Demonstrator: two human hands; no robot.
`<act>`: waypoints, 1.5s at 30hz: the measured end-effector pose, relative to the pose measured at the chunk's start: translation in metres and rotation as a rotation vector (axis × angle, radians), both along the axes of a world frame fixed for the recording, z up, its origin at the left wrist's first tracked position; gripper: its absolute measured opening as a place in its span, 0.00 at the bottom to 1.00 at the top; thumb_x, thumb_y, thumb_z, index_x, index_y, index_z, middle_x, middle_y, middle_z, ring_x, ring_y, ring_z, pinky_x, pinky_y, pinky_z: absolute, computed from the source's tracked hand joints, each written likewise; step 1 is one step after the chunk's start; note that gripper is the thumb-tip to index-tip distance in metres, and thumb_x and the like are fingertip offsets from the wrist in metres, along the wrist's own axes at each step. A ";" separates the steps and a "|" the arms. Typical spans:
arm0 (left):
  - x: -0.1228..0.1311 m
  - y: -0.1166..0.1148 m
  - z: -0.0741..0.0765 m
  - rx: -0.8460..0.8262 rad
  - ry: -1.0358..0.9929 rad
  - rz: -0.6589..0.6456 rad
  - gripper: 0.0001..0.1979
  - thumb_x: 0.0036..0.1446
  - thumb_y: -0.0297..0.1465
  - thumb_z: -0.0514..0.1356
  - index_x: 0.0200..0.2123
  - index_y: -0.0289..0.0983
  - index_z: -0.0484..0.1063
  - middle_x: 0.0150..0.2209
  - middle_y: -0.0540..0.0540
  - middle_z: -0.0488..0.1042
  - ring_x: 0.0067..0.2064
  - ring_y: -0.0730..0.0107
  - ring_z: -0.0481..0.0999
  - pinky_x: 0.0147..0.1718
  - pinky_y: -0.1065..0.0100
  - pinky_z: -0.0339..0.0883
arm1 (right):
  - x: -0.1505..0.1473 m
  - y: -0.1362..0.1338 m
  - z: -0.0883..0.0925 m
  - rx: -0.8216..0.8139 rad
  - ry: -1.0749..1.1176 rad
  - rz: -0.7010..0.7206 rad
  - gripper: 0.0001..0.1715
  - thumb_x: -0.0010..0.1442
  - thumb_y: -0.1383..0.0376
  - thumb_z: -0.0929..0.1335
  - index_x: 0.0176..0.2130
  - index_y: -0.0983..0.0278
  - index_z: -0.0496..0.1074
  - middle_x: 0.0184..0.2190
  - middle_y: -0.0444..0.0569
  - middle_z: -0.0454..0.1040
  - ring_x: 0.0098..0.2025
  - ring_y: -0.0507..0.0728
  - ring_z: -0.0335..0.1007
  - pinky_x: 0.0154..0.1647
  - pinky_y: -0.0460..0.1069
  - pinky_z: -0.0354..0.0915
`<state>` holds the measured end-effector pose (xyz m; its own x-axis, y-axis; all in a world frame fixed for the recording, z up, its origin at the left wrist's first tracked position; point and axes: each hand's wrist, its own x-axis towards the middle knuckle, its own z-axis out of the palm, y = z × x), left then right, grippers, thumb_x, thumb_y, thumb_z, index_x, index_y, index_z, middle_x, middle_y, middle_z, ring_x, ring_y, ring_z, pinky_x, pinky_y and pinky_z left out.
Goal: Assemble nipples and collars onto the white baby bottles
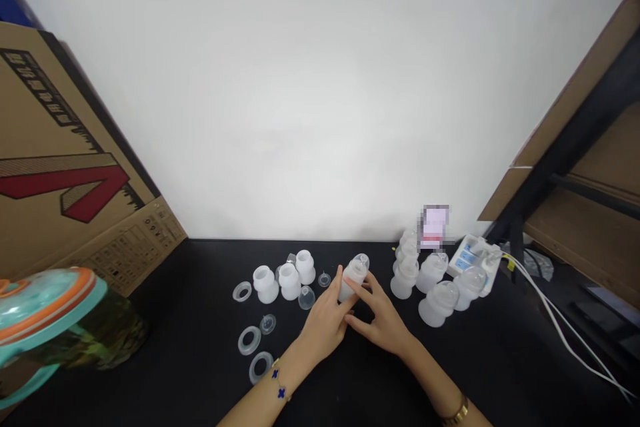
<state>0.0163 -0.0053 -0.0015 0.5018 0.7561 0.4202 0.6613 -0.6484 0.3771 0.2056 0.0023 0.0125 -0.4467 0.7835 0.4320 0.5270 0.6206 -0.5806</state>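
My left hand and my right hand meet at the middle of the black table, both gripping a frosted plastic bottle that tilts away from me. A clear round part sits at its far end, either fitted on it or just behind it. Left of my hands stand several frosted bottle bodies, with translucent rings and clear discs lying nearby. Right of my hands is a cluster of several similar frosted bottles.
A black table ends at a white wall. A teal and orange lidded jar stands at the near left, before a cardboard box. A white power strip with a white cable lies at the right, beside a dark shelf frame.
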 end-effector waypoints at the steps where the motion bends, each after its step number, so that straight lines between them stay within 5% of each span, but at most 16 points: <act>1: 0.000 0.000 0.000 0.001 -0.004 0.009 0.41 0.56 0.16 0.55 0.69 0.48 0.52 0.74 0.40 0.31 0.68 0.45 0.58 0.58 0.49 0.66 | 0.000 0.001 -0.003 0.003 -0.017 -0.014 0.41 0.60 0.59 0.72 0.68 0.52 0.57 0.68 0.55 0.53 0.68 0.69 0.53 0.63 0.64 0.61; 7: 0.000 0.000 -0.004 0.005 -0.028 0.069 0.31 0.58 0.20 0.57 0.64 0.44 0.60 0.73 0.41 0.40 0.68 0.50 0.59 0.59 0.51 0.67 | 0.000 0.007 -0.014 0.002 -0.025 -0.188 0.43 0.59 0.52 0.72 0.68 0.50 0.56 0.69 0.54 0.52 0.69 0.70 0.52 0.64 0.64 0.61; 15: 0.002 0.000 -0.011 0.008 -0.024 0.053 0.24 0.61 0.27 0.60 0.60 0.41 0.63 0.73 0.38 0.44 0.66 0.48 0.63 0.57 0.49 0.69 | 0.001 0.016 -0.020 -0.003 -0.038 -0.433 0.30 0.65 0.56 0.66 0.65 0.52 0.63 0.70 0.53 0.49 0.69 0.71 0.51 0.65 0.64 0.59; 25: 0.005 -0.005 -0.008 -0.026 0.031 0.010 0.24 0.59 0.26 0.61 0.59 0.41 0.64 0.72 0.36 0.47 0.64 0.47 0.66 0.56 0.49 0.69 | 0.000 0.016 -0.024 -0.017 -0.100 -0.486 0.31 0.64 0.61 0.67 0.65 0.54 0.62 0.74 0.51 0.37 0.70 0.74 0.48 0.63 0.66 0.60; 36: 0.005 -0.004 -0.005 -0.022 0.007 0.015 0.19 0.59 0.24 0.60 0.53 0.40 0.69 0.72 0.38 0.47 0.62 0.49 0.69 0.55 0.50 0.71 | -0.014 0.005 -0.033 0.194 -0.023 -0.502 0.30 0.66 0.65 0.65 0.65 0.57 0.59 0.74 0.49 0.21 0.73 0.75 0.32 0.66 0.71 0.54; 40: 0.005 -0.004 -0.006 -0.017 -0.002 0.012 0.19 0.58 0.23 0.59 0.53 0.40 0.69 0.72 0.38 0.48 0.63 0.50 0.68 0.56 0.50 0.70 | -0.018 -0.002 -0.023 0.306 -0.045 -0.469 0.33 0.67 0.67 0.63 0.68 0.57 0.54 0.74 0.49 0.28 0.73 0.73 0.32 0.68 0.73 0.48; 45: 0.005 -0.003 -0.013 0.008 0.002 0.006 0.25 0.57 0.22 0.58 0.58 0.39 0.68 0.68 0.36 0.57 0.65 0.50 0.65 0.59 0.49 0.68 | -0.019 -0.010 -0.020 0.210 0.023 -0.165 0.34 0.69 0.67 0.60 0.70 0.55 0.50 0.72 0.49 0.49 0.73 0.64 0.40 0.69 0.66 0.53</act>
